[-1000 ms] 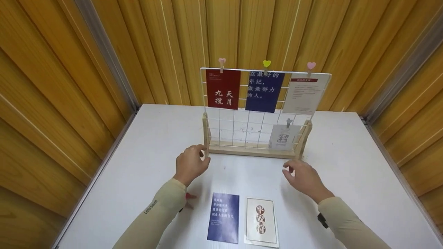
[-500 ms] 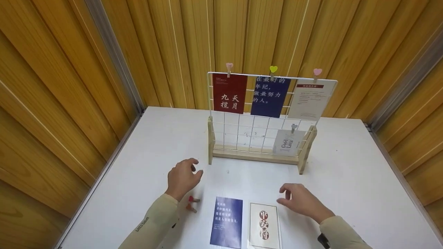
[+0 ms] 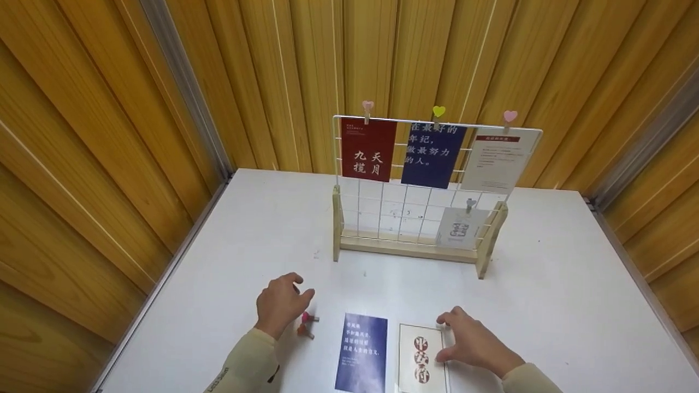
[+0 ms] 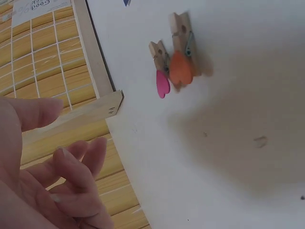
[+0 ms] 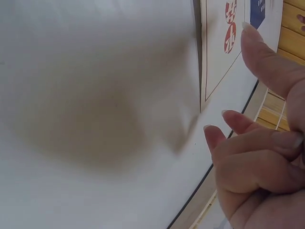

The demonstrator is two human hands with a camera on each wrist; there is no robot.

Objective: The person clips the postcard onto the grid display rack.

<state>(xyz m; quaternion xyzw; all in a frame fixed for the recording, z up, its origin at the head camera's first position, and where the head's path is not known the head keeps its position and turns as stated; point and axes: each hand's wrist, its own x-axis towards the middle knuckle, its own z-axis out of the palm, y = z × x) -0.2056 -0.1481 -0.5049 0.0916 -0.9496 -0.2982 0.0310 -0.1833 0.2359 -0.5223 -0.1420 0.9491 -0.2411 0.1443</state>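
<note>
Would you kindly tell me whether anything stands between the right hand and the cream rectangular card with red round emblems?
Nothing visible does: the right hand is at the right edge of the cream card, and the blue rectangular card with white writing lies left of it.

1. Your left sleeve (image 3: 246, 355): pale khaki-green, long, plain cuff (image 3: 259, 335) at the wrist.
2. Small dark lettering (image 3: 218, 380) runs lengthwise on it, roughly "Let's Salun".
3. Black piece (image 3: 273, 374) at its inner edge; can't tell what.
4. Your right sleeve (image 3: 528, 380): same khaki-green.
5. Your left hand (image 3: 281, 305), right hand (image 3: 471, 341): bare.
</note>
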